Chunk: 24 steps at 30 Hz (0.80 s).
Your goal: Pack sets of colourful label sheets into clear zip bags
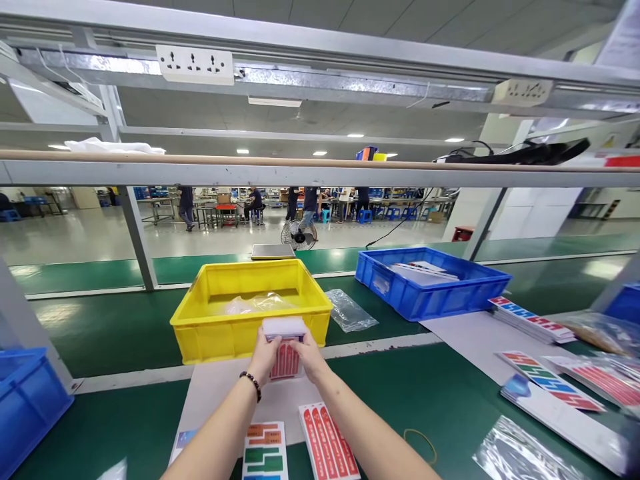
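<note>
My left hand (263,359) and my right hand (310,357) are both closed on the sides of a stack of red-and-white printed sheets (287,361), held upright just in front of the yellow bin. A white edge shows along the top of the stack, and my thumbs press on its near face. Below lies a pale sheet of paper (210,387) on the green bench. Closer to me, between my forearms, are an orange, green and blue printed sheet (264,455) and a pile of red-striped sheets (329,443).
A yellow bin (250,333) with clear plastic inside stands ahead, a clear bag (350,310) beside it. The blue bin (435,300) holds papers. Printed sheets (553,380) pile up at right; a rubber band (423,440) lies nearby. Another blue bin (33,407) stands left.
</note>
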Each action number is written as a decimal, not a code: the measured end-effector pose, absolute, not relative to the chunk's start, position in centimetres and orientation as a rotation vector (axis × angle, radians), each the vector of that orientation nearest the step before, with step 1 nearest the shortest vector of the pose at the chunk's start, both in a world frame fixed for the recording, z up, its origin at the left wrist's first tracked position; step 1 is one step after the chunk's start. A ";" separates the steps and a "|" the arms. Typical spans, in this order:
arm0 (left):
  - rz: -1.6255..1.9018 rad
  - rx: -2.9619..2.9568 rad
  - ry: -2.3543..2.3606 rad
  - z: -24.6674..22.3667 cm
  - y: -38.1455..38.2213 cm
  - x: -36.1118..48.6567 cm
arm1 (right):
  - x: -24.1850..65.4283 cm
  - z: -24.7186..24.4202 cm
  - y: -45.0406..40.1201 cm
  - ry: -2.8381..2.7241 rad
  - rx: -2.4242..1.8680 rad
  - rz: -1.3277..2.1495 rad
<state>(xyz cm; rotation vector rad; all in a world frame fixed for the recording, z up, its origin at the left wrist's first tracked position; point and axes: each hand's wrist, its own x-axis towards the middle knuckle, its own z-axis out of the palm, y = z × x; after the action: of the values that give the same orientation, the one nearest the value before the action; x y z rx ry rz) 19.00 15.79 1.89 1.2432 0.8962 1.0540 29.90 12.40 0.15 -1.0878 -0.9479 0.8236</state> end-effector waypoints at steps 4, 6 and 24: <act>1.013 1.203 0.941 2.4 16.0 18.7 | 30.1 -0.5 13.6 -0.933 -1.151 0.847; 0.989 1.199 0.970 2.8 16.1 18.7 | 30.3 -0.6 14.2 -0.927 -1.199 0.848; 0.897 1.752 1.269 6.0 10.6 1.6 | 28.4 3.0 3.0 -1.095 -1.455 0.439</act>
<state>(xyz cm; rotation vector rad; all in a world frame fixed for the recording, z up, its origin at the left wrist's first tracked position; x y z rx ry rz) 1.61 10.61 6.04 1.7524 1.2686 0.8973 28.35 3.04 2.98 -1.4552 -1.0955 0.4388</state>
